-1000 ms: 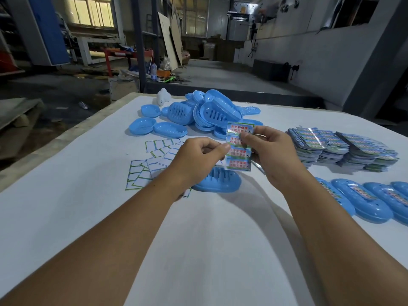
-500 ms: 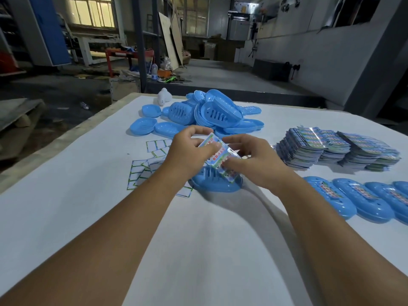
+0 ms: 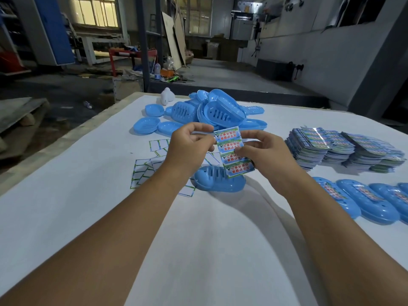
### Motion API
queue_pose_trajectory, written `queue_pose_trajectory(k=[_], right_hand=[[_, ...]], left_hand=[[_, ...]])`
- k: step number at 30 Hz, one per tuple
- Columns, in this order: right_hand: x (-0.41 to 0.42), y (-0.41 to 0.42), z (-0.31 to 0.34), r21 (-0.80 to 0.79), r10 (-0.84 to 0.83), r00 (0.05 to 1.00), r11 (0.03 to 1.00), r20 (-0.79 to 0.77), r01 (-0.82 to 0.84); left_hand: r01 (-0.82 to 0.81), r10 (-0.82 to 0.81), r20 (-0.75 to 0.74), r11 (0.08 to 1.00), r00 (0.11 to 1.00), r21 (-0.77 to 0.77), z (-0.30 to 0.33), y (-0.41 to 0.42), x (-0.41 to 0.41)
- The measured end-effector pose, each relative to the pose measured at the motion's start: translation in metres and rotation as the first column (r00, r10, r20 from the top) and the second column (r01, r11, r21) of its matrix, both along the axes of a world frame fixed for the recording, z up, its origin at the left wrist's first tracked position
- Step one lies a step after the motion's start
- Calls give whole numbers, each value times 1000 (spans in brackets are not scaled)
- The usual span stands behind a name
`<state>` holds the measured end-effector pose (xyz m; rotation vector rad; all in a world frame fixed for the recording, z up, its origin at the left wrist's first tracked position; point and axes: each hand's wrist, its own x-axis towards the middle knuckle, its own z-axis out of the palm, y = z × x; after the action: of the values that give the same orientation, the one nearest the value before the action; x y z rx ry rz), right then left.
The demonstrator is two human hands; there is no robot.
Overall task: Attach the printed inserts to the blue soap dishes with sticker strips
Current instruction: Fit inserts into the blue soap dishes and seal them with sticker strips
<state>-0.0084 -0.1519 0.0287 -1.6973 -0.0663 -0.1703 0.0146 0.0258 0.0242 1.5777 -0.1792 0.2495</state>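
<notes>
Sticker strip (image 3: 233,152) between both hands, above dish (image 3: 218,181).

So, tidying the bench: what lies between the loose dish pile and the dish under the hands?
In the head view, the pile and the near dish are separated by scattered sticker backings on white table.

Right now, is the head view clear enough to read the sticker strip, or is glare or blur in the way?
Head view: the strip is sharp and evenly lit; glare shows only on the stacks; table edges bow from the wide lens; arms cast soft shadows.
</notes>
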Motion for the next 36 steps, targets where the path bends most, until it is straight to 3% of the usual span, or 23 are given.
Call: queue_pose_trajectory(k=[7, 22, 31, 36], right_hand=[[0, 1, -2, -8, -6, 1000, 1000, -14, 6], [-6, 2, 5, -24, -98, 995, 995, 10, 99], [-11, 3, 10, 184, 64, 997, 981, -38, -56], [-11, 1, 8, 160, 117, 993, 981, -12, -113]], left_hand=[[-20, 16, 40, 996, 999, 90, -2, 1, 0], [10, -26, 119, 991, 993, 133, -5, -2, -1], [3, -16, 86, 988, 996, 155, -4, -2, 0], [21, -34, 79, 987, 996, 160, -4, -3, -1]])
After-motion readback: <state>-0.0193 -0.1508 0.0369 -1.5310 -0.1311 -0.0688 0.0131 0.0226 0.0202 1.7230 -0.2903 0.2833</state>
